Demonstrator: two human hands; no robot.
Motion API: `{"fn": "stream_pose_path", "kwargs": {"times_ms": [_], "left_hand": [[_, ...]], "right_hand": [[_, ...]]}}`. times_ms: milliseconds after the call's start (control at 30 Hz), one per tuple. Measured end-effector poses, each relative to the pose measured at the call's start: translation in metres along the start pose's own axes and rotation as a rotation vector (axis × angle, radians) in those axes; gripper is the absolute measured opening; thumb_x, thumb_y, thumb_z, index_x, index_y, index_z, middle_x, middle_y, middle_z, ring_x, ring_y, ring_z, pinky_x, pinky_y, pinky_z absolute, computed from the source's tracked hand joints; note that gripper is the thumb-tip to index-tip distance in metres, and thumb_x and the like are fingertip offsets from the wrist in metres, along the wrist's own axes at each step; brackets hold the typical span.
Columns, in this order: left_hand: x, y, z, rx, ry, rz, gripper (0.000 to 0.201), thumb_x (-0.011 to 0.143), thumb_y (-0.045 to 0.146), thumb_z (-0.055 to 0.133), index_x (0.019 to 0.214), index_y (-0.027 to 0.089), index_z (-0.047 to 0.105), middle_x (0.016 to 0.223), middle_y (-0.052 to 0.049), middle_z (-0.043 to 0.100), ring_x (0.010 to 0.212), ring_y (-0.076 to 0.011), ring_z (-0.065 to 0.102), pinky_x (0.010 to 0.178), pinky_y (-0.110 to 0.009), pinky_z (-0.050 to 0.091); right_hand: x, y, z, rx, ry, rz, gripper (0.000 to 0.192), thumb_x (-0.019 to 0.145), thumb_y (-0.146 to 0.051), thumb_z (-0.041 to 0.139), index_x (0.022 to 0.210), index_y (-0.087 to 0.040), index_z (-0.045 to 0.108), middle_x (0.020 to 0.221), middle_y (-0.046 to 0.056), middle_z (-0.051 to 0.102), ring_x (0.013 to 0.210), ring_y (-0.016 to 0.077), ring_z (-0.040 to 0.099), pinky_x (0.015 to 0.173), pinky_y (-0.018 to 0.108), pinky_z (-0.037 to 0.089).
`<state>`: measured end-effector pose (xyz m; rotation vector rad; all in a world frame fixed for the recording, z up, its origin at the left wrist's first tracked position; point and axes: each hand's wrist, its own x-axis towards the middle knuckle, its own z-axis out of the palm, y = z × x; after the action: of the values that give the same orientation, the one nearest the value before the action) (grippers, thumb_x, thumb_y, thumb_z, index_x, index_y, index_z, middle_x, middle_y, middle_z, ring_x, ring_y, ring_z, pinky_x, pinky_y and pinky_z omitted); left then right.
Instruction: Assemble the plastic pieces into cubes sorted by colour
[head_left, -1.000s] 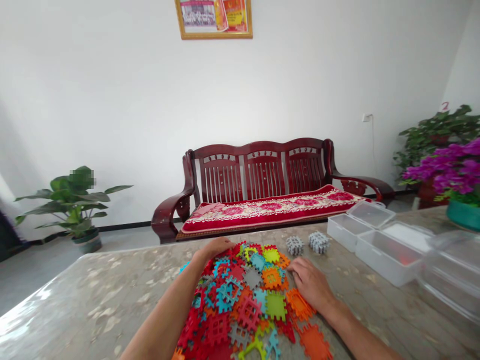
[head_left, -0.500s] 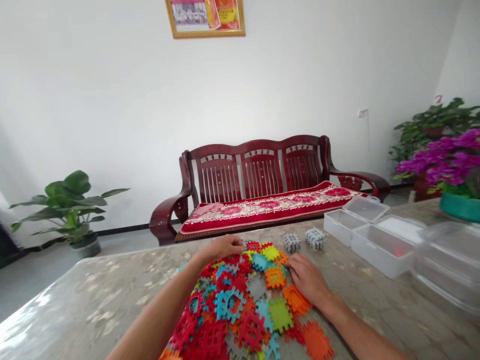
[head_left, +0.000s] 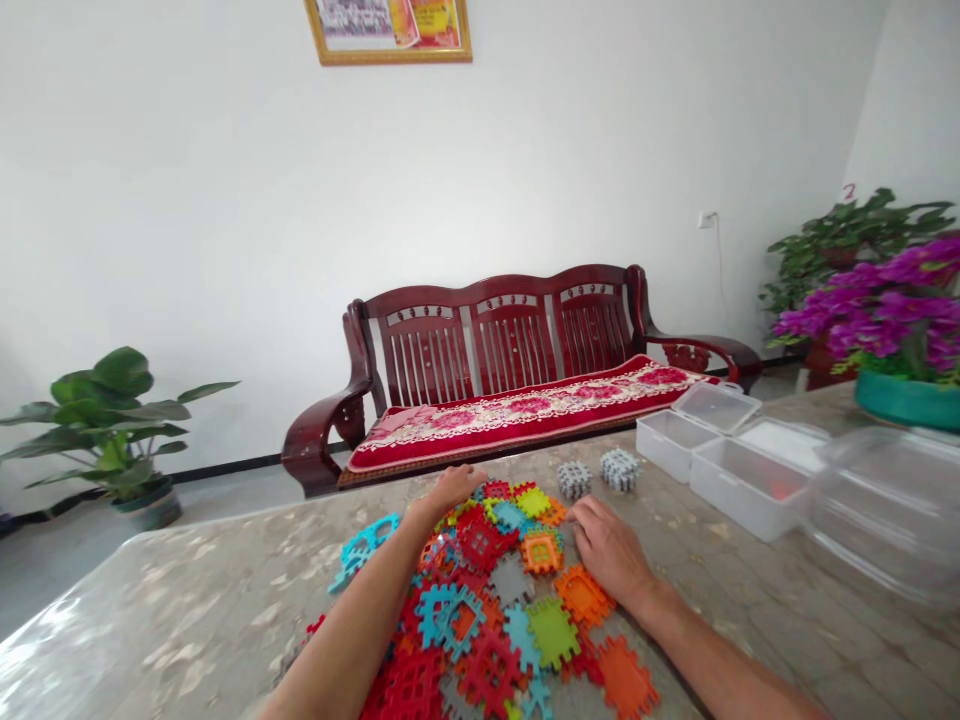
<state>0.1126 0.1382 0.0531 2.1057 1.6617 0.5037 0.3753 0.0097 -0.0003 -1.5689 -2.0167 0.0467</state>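
Your left hand [head_left: 453, 487] is stretched out near the far edge of the worktop [head_left: 217, 590], its back facing up. Your right hand [head_left: 611, 552] is closer to you, fingers bent.

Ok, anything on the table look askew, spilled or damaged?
Nothing looks clearly damaged. Only the coloured pieces stand out: they overlap in a jumbled heap beside the right hand, unlike the neat grey stacks beyond it.
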Motion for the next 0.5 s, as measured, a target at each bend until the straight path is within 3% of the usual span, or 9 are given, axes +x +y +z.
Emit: {"fn": "stream_pose_path", "kwargs": {"times_ms": [133, 233, 400, 500], "left_hand": [[0.005, -0.002, 0.016, 0.064, -0.019, -0.042, 0.027, 0.067, 0.043, 0.068, 0.077, 0.019, 0.065, 0.09, -0.008, 0.069, 0.099, -0.0302, 0.06, 0.082, -0.033, 0.043], [0.008, 0.001, 0.022, 0.079, -0.04, -0.024, 0.024, 0.064, 0.038, 0.069, 0.076, 0.017, 0.064, 0.084, -0.007, 0.067, 0.092, -0.0284, 0.06, 0.077, -0.032, 0.041], [0.008, 0.008, 0.021, 0.018, -0.142, 0.037, 0.017, 0.067, 0.033, 0.062, 0.062, 0.017, 0.06, 0.058, 0.0, 0.057, 0.064, -0.0175, 0.055, 0.06, -0.027, 0.037], [0.003, 0.014, 0.016, -0.037, -0.178, 0.088, 0.019, 0.068, 0.035, 0.061, 0.066, 0.016, 0.062, 0.057, 0.001, 0.059, 0.059, -0.0148, 0.053, 0.057, -0.025, 0.037]], "right_hand": [[-0.001, -0.003, 0.001, -0.022, 0.049, -0.042, 0.03, 0.093, -0.021, 0.043, 0.114, -0.023, 0.064, 0.118, 0.008, 0.064, 0.109, 0.022, 0.059, 0.097, 0.035, 0.043], [-0.001, -0.005, 0.004, -0.05, 0.003, -0.093, 0.036, 0.093, -0.024, 0.046, 0.127, -0.025, 0.06, 0.128, 0.008, 0.063, 0.113, 0.024, 0.057, 0.099, 0.039, 0.042], [-0.001, -0.007, 0.003, -0.096, -0.054, -0.123, 0.032, 0.097, -0.026, 0.044, 0.123, -0.026, 0.062, 0.127, 0.007, 0.064, 0.112, 0.025, 0.057, 0.096, 0.041, 0.041], [-0.001, -0.008, 0.002, -0.109, -0.049, -0.121, 0.031, 0.097, -0.024, 0.043, 0.12, -0.025, 0.063, 0.124, 0.007, 0.064, 0.11, 0.0248, 0.057, 0.094, 0.041, 0.042]]}}
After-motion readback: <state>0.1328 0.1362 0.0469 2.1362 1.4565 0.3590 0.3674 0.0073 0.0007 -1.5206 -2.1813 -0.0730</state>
